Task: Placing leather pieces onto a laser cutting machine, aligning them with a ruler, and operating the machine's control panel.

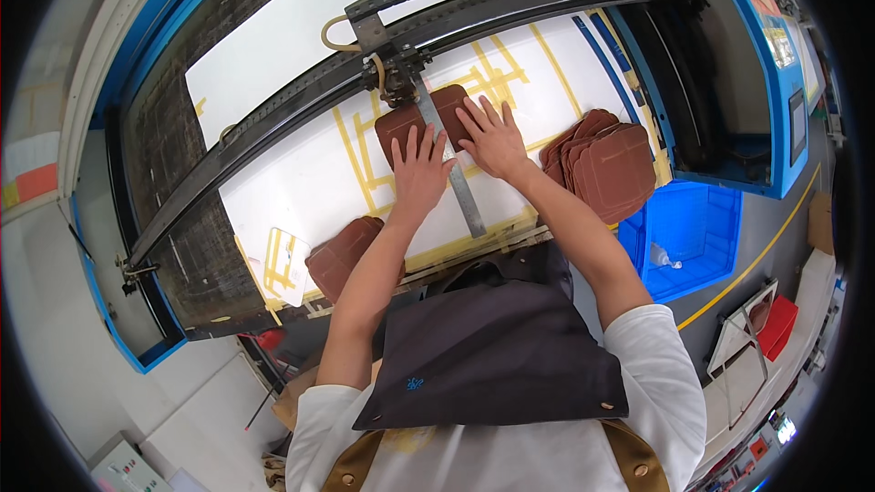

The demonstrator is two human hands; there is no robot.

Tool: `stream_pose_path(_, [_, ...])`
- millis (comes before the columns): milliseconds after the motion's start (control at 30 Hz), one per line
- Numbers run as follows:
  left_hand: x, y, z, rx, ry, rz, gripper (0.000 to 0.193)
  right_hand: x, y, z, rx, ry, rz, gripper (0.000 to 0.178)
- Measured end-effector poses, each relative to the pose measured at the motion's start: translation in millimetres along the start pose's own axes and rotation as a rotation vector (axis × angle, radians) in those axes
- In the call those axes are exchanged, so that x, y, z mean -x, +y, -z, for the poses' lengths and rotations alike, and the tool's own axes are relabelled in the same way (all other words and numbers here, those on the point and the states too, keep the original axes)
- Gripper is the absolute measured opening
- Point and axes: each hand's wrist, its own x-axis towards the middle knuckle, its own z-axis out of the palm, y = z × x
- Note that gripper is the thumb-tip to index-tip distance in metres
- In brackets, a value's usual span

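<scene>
Brown leathery panel (397, 125), flat and ungripped

Lies on the white machine bed (301, 182), inward from the near edge, metal ruler (468, 205) across it. Your left hand (420, 175) rests over panel and ruler, your right hand (493, 146) on the panel's right end; fingers spread, clasping nothing. Probably light, bendable, hard to tear; slip can't be judged. Best hold: a rounded corner. Room toward the bed's left edge; carriage (394, 79) crowds the far side, panel stack (609, 171) the near right corner.

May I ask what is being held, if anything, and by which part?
Nothing looks gripped; the left hand and right hand rest open on the brown piece.
</scene>
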Motion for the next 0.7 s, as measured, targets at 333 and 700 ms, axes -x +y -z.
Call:
stream_pose_path(333, [-21.3,-22.4,-13.9,0.077,0.082,0.153,0.069,-43.5,1.3,-4.3,-0.052,0.098,0.053,0.061])
stream_pose_path(700, [-16.4,-35.5,-18.4,0.131,0.001,0.094,0.057,-19.5,-6.6,-0.1,0.032,-0.026,-0.023,0.064])
